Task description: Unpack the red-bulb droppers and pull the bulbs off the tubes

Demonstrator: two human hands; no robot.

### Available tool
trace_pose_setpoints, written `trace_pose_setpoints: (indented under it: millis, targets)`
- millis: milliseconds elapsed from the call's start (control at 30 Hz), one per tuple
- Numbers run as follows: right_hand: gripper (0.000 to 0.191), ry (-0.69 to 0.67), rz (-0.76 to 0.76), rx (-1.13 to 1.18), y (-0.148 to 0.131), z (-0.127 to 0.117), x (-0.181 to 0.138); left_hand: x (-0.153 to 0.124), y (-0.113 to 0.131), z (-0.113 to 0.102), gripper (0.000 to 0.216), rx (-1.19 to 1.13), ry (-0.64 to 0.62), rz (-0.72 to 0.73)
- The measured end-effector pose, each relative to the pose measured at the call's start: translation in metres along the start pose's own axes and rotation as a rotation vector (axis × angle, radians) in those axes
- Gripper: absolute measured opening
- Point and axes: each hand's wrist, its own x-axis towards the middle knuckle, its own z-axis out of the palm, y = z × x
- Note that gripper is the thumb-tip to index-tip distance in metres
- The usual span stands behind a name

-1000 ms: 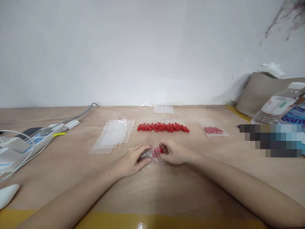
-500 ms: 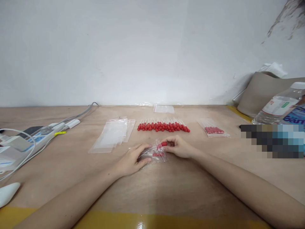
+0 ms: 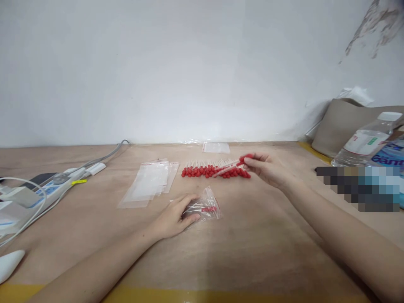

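Observation:
My left hand point(image 3: 178, 216) holds a small clear zip bag point(image 3: 208, 200) against the table, thumb and fingers on its left side. Red-headed white sticks point(image 3: 208, 209) lie inside, heads pointing right. To the upper right, my right hand point(image 3: 268, 168) pinches a few red-headed sticks point(image 3: 244, 160) by their heads. Their pale shafts slant down to the left, over a row of similar red-headed sticks point(image 3: 202, 171) lying on the table. The exact number pinched is blurred.
Flat clear zip bags point(image 3: 147, 181) lie left of the row, and another clear bag point(image 3: 216, 147) near the wall. A power strip point(image 3: 52, 189) with cables sits at left. At right stand a water bottle point(image 3: 362, 141) and a grey-brown container point(image 3: 328, 126).
My right hand has moved away from the held bag, up and right over the stick row, with sticks in its fingers. The filled bag at right is now out of sight. My left hand stays put.

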Motion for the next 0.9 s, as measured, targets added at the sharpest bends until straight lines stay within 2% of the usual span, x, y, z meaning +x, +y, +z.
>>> trace_pose_setpoints:
  millis: [67,167,233,300,400,500,633,700,767,900]
  targets:
    - [0.026,0.072,-0.161,-0.116,-0.006,0.003,0.013,0.000,0.000,0.000,0.042,0.000,-0.003,0.002]
    - [0.023,0.116,-0.402,-0.360,0.001,0.030,0.034,0.000,0.000,0.001,0.042,-0.006,0.003,0.008]
    - [0.018,0.064,-0.554,-0.576,0.013,0.053,0.046,0.000,0.000,0.001,0.041,-0.005,0.010,0.017]
    - [0.019,-0.007,-0.611,-0.779,0.026,0.074,0.055,-0.001,0.001,0.000,0.040,-0.001,0.010,0.020]
    - [0.023,-0.090,-0.553,-0.985,0.038,0.092,0.061,-0.001,0.002,0.000,0.039,0.003,0.004,0.020]
    - [0.022,-0.124,-0.496,-1.036,0.041,0.095,0.062,-0.002,0.002,0.000,0.039,0.001,-0.003,0.024]
    - [0.052,-0.134,-0.411,-1.005,0.033,0.084,0.056,-0.001,0.000,0.000,0.038,-0.004,-0.007,0.030]
    - [0.044,-0.086,-0.371,-0.919,0.029,0.076,0.046,-0.001,0.000,0.001,0.038,-0.005,-0.007,0.034]
    - [0.025,-0.044,-0.330,-0.819,0.026,0.067,0.030,-0.001,0.000,0.001,0.039,-0.005,-0.008,0.029]
    - [0.014,-0.103,-0.245,-0.675,0.032,0.054,-0.012,-0.001,0.000,0.001,0.041,-0.005,-0.002,0.000]
